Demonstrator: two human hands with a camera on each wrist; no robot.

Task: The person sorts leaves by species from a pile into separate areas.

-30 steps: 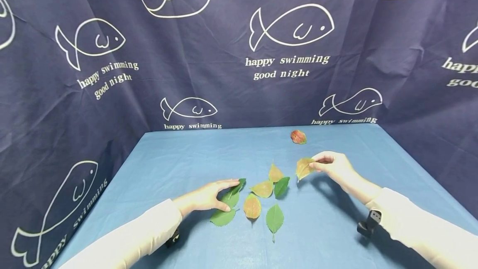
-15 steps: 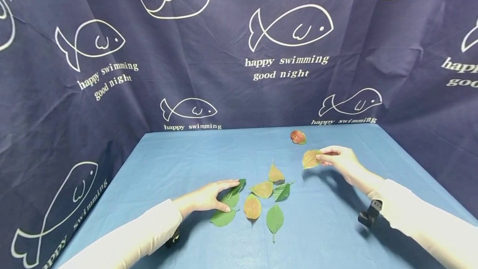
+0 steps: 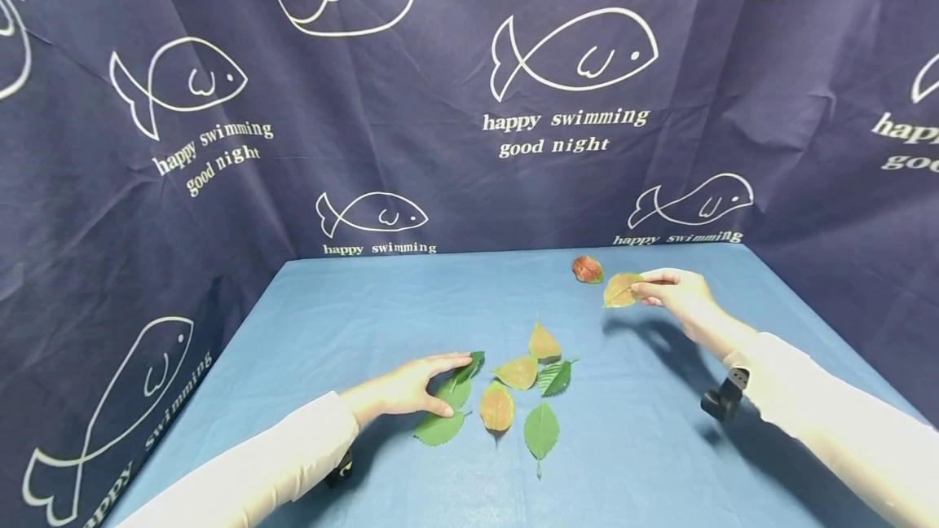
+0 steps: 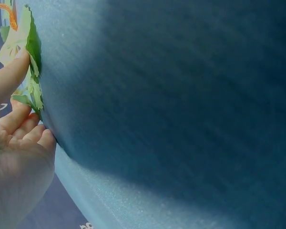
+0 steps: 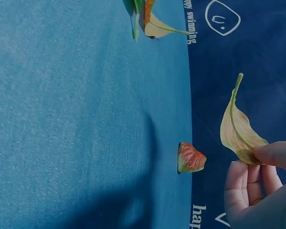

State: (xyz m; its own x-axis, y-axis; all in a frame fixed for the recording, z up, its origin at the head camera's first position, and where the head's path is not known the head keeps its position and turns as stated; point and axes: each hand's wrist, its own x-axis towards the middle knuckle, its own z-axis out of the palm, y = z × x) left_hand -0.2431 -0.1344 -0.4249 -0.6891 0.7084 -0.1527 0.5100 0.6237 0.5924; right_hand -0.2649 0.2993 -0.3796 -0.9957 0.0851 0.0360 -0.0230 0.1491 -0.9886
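Observation:
My right hand (image 3: pixel 682 296) pinches a yellow-orange leaf (image 3: pixel 619 290) between thumb and fingers, lifted over the far right of the table, close to a red leaf (image 3: pixel 588 270). In the right wrist view the pinched leaf (image 5: pixel 238 126) shows its pale underside and stalk. On the left, my left hand (image 3: pixel 403 385) touches a row of green leaves (image 3: pixel 438 428) with thumb and fingers spread, partly covering them. The left wrist view shows the thumb against one green leaf (image 4: pixel 32 43).
Between the hands lie yellow-orange leaves (image 3: pixel 496 407) and green leaves (image 3: pixel 540 430) on the blue tabletop (image 3: pixel 352 308). A dark blue curtain (image 3: pixel 455 169) with white fish drawings hangs behind the table and along its sides.
My right hand has carried the yellow-orange leaf away from the group toward the back right, near the red leaf. A green leaf beside the group has turned over. The left hand stays put.

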